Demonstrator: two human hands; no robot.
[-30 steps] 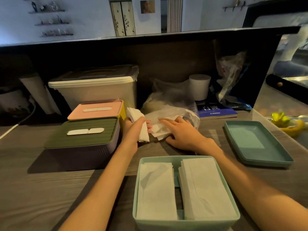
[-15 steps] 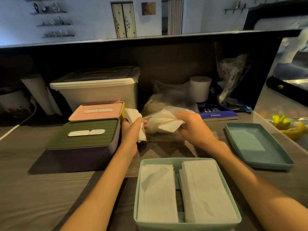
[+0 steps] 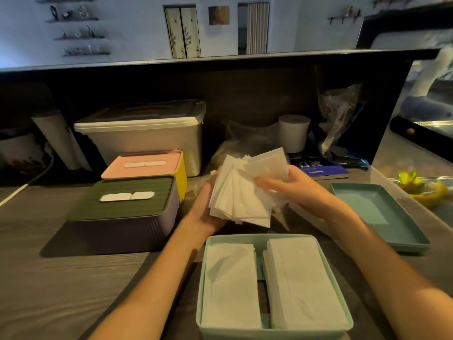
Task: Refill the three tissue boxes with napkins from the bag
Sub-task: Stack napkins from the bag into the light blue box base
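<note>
Desk (image 3: pixel 61 278): wood-grain, carrying all items. 
White storage bin (image 3: pixel 144 136): lidded, at rear. 
Purple box, green lid (image 3: pixel 125 209): closed, left. 
Mint box (image 3: pixel 274 285): open, nearest, two napkin stacks inside. 
Pink-lidded yellow box (image 3: pixel 147 165): closed, behind the purple one. 
Teal lid (image 3: pixel 377 214): right. 
Fanned napkins (image 3: pixel 245 192): held above the desk beyond the mint box; left hand (image 3: pixel 206 207) cupped beneath, right hand (image 3: pixel 294 185) fingers curled over the top.

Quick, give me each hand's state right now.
Left hand: holds the fanned stack of napkins from beneath.
Right hand: pinches the same stack's upper right side.
</note>
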